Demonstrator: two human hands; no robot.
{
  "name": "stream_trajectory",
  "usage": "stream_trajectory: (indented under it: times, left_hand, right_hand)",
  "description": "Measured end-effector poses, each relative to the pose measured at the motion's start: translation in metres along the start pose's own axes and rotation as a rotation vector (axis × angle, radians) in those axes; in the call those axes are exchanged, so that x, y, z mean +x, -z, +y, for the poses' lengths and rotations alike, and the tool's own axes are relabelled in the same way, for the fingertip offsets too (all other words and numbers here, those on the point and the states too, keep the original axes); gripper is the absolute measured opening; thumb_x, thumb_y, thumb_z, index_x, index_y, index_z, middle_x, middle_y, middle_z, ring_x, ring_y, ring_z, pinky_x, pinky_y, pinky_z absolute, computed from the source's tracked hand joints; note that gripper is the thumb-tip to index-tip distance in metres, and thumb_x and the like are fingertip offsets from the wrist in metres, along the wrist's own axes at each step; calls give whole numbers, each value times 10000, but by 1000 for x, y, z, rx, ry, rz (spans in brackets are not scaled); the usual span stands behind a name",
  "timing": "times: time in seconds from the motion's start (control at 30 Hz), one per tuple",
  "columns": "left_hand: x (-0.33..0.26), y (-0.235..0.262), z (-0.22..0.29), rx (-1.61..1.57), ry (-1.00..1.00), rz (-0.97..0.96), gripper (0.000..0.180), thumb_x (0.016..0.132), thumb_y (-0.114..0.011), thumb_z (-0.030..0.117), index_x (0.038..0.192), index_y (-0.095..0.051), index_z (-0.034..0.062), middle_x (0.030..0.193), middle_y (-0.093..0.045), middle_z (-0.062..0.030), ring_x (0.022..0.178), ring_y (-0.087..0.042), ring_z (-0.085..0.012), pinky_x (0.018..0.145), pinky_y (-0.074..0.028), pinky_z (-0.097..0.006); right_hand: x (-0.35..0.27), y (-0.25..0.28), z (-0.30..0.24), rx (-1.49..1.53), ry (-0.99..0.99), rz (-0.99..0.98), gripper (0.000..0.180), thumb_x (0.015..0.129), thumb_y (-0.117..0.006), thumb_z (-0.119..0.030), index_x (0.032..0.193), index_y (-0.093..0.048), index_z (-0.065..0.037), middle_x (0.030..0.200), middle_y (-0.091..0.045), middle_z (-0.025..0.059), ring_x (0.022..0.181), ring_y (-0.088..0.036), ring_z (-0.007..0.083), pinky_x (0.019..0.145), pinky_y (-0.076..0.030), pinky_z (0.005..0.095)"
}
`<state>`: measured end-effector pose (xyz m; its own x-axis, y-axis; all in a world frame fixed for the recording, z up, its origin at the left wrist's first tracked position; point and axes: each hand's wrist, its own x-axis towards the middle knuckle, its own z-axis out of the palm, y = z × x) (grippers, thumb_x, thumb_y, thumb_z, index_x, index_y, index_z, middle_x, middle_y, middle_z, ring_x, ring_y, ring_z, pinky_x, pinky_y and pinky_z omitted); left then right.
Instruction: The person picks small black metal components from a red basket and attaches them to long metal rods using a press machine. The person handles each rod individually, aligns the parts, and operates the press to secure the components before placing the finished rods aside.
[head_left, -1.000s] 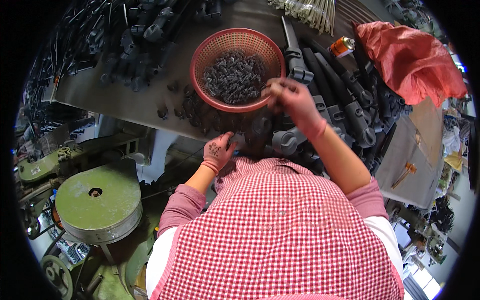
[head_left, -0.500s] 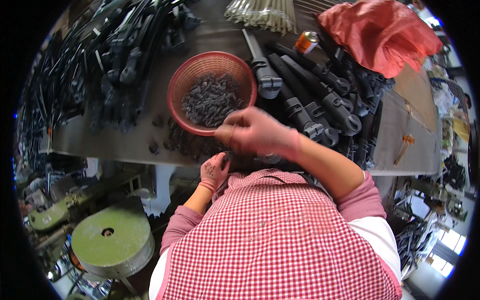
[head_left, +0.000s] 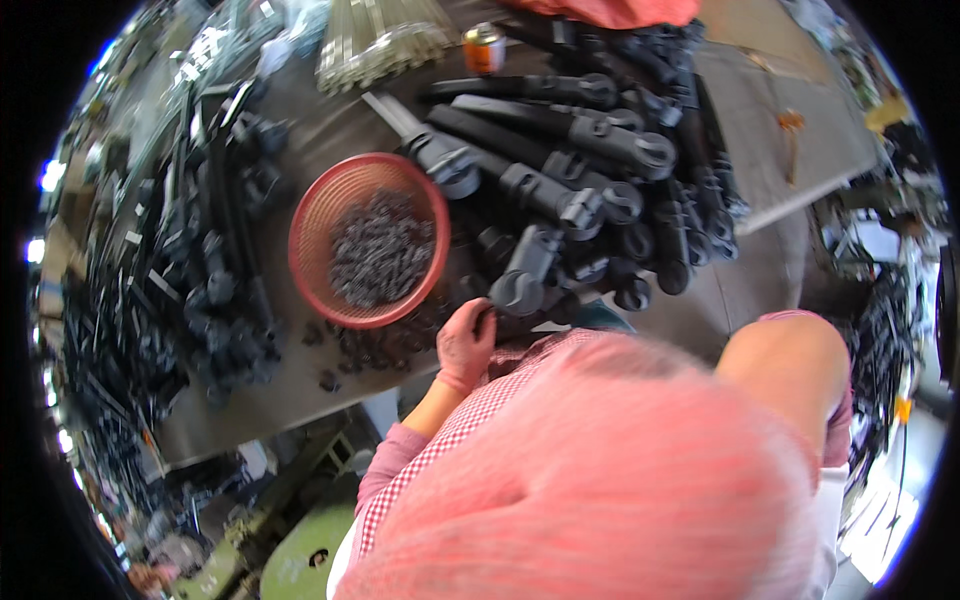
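Note:
My left hand (head_left: 466, 348), in a pink glove, is at the table's near edge with its fingers closed. Something dark shows between thumb and fingers, too small to make out. Just beyond it lies a grey-black plastic tube fitting (head_left: 526, 270) with a rounded end. My right hand (head_left: 590, 470), gloved in pink too, is raised close to the camera; it is large and smeared, and its fingers cannot be made out. Beyond my left hand stands a red plastic basket (head_left: 300, 262) holding many small dark parts (head_left: 382, 248).
Loose dark pieces (head_left: 370, 345) lie before the basket. Long black tubes with clamp ends (head_left: 550, 190) are heaped right of it. A tangle of black parts (head_left: 205, 270) covers the left side. Farther back are pale rods (head_left: 385, 45), an orange can (head_left: 484, 50) and red sheeting (head_left: 620, 8).
My right hand has risen from beside the basket toward the camera. The view has turned and shifted, so the table's things sit elsewhere in it. My left hand stays closed near the edge.

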<state>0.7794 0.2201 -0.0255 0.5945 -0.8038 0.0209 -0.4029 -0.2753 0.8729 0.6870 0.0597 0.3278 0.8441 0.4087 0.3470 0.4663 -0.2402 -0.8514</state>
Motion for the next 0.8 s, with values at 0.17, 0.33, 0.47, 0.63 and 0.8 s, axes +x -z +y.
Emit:
stream_trajectory:
  times: [0.17, 0.33, 0.47, 0.63, 0.8]
  left_hand:
    - [-1, 1, -2, -63, 16, -10, 165, 855, -661, 63, 1014, -650, 20, 927, -679, -157, 853, -689, -306, 757, -530, -332]
    - [-9, -12, 5, 6, 60, 101, 158, 874, -635, 46, 1027, -635, 5, 900, -670, -140, 831, -685, -257, 763, -527, -314]
    - [-18, -31, 9, -208, 210, 192, 131, 941, -548, 0, 1060, -602, -2, 887, -651, -33, 791, -608, -85, 731, -496, -225]
    - [-33, -66, 25, -443, 463, 457, 221, 956, -532, 40, 1169, -583, 14, 976, -639, -41, 818, -593, -102, 736, -500, -242]
    - [-71, -129, 88, 27, 388, 576, 268, 908, -603, 66, 1169, -589, 5, 988, -660, -85, 915, -623, -162, 832, -507, -293]
  right_hand:
    - [-34, 2, -5, -20, -57, 86, 311, 926, -648, -276, 869, -658, 30, 732, -627, 65, 593, -576, 127, 543, -476, 279]
    - [-87, 9, -14, -9, -66, 98, 298, 918, -652, -266, 881, -651, 30, 770, -635, 76, 609, -587, 144, 552, -486, 281]
    - [-167, 23, 9, 147, -30, 223, 288, 912, -656, -258, 890, -645, 29, 800, -641, 84, 623, -595, 157, 559, -494, 282]
    - [-341, 85, 150, -523, -971, 1012, 320, 890, -643, -223, 1131, -635, -12, 954, -675, 150, 871, -661, 260, 794, -524, 370]
    - [-548, 119, 292, -725, -1431, 824, 564, 795, -657, -405, 1172, -629, 14, 1225, -617, 260, 1147, -581, 427, 982, -469, 475]
